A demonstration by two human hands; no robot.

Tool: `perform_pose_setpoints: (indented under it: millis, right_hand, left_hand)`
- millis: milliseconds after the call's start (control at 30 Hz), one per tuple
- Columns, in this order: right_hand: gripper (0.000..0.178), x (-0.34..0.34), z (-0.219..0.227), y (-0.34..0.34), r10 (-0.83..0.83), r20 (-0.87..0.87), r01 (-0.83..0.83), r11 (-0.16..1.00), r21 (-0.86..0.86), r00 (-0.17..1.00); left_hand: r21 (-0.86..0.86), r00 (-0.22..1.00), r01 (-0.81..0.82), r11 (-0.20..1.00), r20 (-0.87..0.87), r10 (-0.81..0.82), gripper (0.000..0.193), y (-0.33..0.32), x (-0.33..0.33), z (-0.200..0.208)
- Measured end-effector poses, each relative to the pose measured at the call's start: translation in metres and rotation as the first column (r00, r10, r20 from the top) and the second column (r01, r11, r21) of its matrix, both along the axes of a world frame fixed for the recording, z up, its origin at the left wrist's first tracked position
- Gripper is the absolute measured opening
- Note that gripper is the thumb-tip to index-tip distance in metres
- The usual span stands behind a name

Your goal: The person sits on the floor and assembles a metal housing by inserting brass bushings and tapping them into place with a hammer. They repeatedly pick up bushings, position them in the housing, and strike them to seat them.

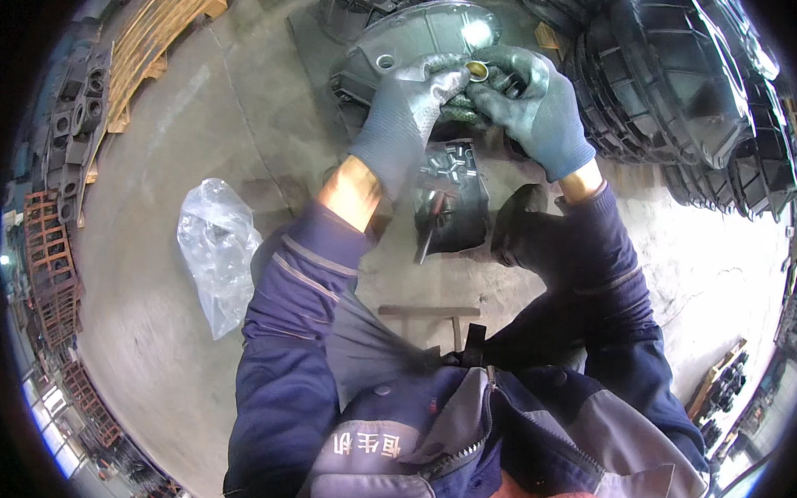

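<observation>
Floor (175, 138) below; left hand (411, 104) and right hand (541, 108) partly hide ring (477, 71)

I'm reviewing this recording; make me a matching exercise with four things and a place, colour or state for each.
1. small ring
2. plastic bag
3. pallet
4. ribbed housings

A. slatted, at the picture's upper left
B. black, at the upper right
C. yellow inside, between left hand and right hand
D. clear, crumpled

Pairs: 1-C, 2-D, 3-A, 4-B
</observation>
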State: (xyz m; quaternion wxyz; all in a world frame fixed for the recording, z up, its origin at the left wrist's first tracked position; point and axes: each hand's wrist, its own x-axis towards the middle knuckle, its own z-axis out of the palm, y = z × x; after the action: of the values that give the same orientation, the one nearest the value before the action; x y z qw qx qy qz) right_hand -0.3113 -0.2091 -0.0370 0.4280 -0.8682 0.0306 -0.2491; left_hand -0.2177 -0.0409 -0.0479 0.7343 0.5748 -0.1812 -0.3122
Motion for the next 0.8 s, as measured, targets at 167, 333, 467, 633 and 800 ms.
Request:
perform_pose_setpoints:
  millis: [167, 333, 467, 633, 800]
  right_hand:
    - [0.037, 0.002, -0.006, 0.004, 0.009, 0.005, -0.009, 1.000, 0.024, 1.000]
    - [0.033, 0.005, -0.010, 0.006, 0.056, 0.049, -0.065, 0.977, 0.205, 0.997]
    - [0.034, 0.003, -0.004, 0.003, 0.028, 0.008, -0.029, 0.999, 0.028, 1.000]
    - [0.035, 0.001, -0.002, 0.007, 0.050, -0.013, -0.051, 0.995, -0.083, 0.999]
    - [0.036, -0.003, -0.003, 0.010, 0.080, 0.002, -0.079, 0.984, 0.159, 0.997]
  left_hand:
    - [0.044, 0.989, -0.032, 0.999, 0.147, 0.025, 0.026, -0.002, 0.001, -0.006]
    - [0.071, 0.984, -0.080, 0.994, 0.163, 0.068, 0.023, -0.005, 0.003, -0.010]
    - [-0.008, 0.989, -0.080, 0.997, 0.126, 0.080, 0.023, -0.006, 0.003, -0.006]
    - [0.192, 0.991, -0.034, 0.981, 0.133, 0.008, 0.024, -0.004, 0.000, 0.005]
    - [0.002, 0.992, -0.040, 0.999, -0.117, 0.040, 0.023, -0.002, -0.002, 0.005]
